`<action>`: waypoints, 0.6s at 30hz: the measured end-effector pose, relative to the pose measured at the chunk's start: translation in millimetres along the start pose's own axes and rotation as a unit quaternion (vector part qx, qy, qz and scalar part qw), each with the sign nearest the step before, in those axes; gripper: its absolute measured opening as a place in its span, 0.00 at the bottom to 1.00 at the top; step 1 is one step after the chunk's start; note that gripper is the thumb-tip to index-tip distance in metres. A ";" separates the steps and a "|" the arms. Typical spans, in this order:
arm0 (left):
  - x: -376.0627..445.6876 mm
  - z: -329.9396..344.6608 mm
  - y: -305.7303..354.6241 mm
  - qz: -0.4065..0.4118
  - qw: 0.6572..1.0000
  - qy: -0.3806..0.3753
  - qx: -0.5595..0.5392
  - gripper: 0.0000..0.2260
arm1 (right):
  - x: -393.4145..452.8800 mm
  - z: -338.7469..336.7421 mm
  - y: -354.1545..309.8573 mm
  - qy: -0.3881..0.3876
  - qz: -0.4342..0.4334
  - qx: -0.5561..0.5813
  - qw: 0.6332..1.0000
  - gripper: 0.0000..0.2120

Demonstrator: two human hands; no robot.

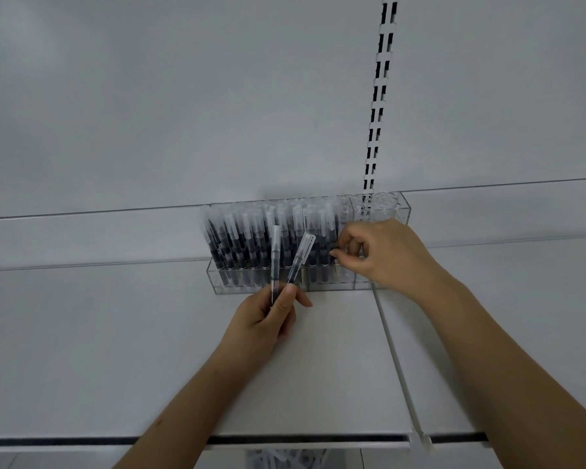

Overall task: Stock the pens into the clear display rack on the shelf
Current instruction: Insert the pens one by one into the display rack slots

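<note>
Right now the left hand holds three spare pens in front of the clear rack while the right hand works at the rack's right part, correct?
Not quite. The head view shows the left hand holding two pens, not three; the rest stands: right hand, clear rack.

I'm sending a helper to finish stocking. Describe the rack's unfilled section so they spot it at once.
On the white shelf, against the back wall, sits the clear display rack. Go to its far right end, below the slotted wall strip: that section shows only empty holes, while the others are packed with dark pens.
</note>
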State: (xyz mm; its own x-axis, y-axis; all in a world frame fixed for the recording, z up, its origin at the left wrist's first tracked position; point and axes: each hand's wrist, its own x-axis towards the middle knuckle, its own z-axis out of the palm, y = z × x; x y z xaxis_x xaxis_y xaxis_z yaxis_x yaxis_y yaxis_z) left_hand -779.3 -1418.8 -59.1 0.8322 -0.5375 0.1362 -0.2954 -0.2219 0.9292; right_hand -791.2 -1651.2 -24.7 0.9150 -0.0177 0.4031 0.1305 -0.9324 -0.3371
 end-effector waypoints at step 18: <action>0.5 -0.2 2.0 -0.006 1.000 0.008 0.004 0.17 | -1.9 -11.1 7.7 -0.033 0.029 0.037 0.998 0.17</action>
State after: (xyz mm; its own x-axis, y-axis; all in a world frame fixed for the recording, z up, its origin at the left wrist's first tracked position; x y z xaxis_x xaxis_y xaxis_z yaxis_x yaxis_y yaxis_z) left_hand -779.3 -1419.4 -57.1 0.8435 -0.5210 0.1304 -0.2887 -0.2352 0.9281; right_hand -796.1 -1662.4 -18.7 0.9447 -0.0438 0.3249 0.1031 -0.9011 -0.4213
